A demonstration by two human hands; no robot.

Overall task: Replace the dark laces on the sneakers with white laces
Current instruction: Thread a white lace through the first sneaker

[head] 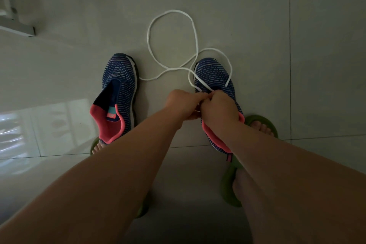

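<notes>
— Now, where is the white lace (174,45) worked?
— At the right sneaker (215,77), one o'clock; it is pinched by left hand (182,103) and right hand (219,111). Even tension should be kept.
— Counts?
— Two sneakers, the other sneaker (118,85) at eleven, unlaced; one lace is seen.

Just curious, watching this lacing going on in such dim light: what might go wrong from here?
The white lace trails in long loose loops across the floor, crossing itself by the right sneaker, so pulling could snag or knot it. One end lies near the left sneaker, perhaps leaving uneven lengths. Both hands, left hand and right hand, pinch the lace close together in poor light, so an eyelet could be missed.
</notes>
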